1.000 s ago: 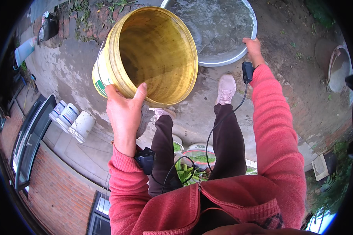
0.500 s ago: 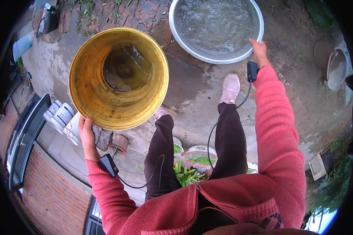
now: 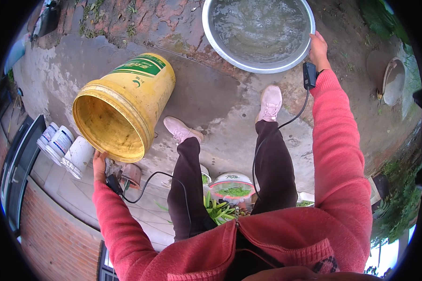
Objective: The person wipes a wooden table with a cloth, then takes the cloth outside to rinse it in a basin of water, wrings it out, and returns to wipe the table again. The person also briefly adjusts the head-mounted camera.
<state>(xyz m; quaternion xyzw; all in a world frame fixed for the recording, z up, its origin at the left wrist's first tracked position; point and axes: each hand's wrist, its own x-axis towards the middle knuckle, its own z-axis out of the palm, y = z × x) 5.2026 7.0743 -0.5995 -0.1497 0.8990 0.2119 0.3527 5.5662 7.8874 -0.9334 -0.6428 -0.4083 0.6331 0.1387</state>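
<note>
A yellow plastic bucket (image 3: pixel 147 93) with a green label leans over on the wet ground, its mouth tipped toward me and to the left. My left hand (image 3: pixel 99 164) grips the near lower edge of its rim; the fingertips are partly hidden behind it. At the far side sits a wide round metal basin (image 3: pixel 246 65) with rippling, cloudy water (image 3: pixel 262 30) in it. My right hand (image 3: pixel 319 49) is closed on the basin's right rim, the thumb and fingers partly out of sight.
White plastic buckets (image 3: pixel 77 157) stand at left beside a brick wall (image 3: pixel 56 213). Potted plants (image 3: pixel 218 208) are near my legs, and a small brown pot (image 3: pixel 131 174) is close to my left hand. Another round basin (image 3: pixel 394 82) lies at far right. Dark cables hang from both wrists.
The yellow bucket has tipped over toward me and left, so its outer side and label now show. My left hand moved with its rim. My right hand shifted slightly outward and up along the basin.
</note>
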